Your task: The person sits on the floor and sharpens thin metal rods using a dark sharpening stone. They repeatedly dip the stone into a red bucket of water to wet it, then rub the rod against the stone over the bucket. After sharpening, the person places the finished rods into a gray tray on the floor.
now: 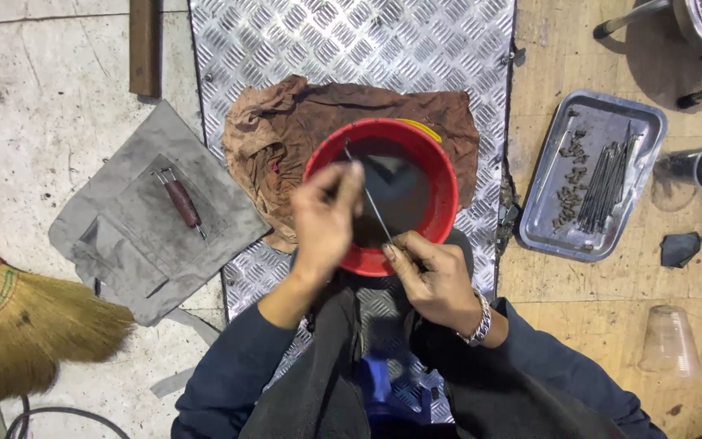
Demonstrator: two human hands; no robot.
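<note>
Two hands, left hand (pixel 324 218) and right hand (pixel 436 280), each pinch-grip one thin metal rod (pixel 371 205) over one red bucket (pixel 444 175); one steel tray (pixel 639 122) sits right.

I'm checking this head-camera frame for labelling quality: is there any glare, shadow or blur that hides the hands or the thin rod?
Head view: both hands, left hand and right hand, are evenly lit and sharp; the thin rod reads clearly against the dark liquid in the red bucket; mild glare on the checker plate; edges bow slightly.
</note>
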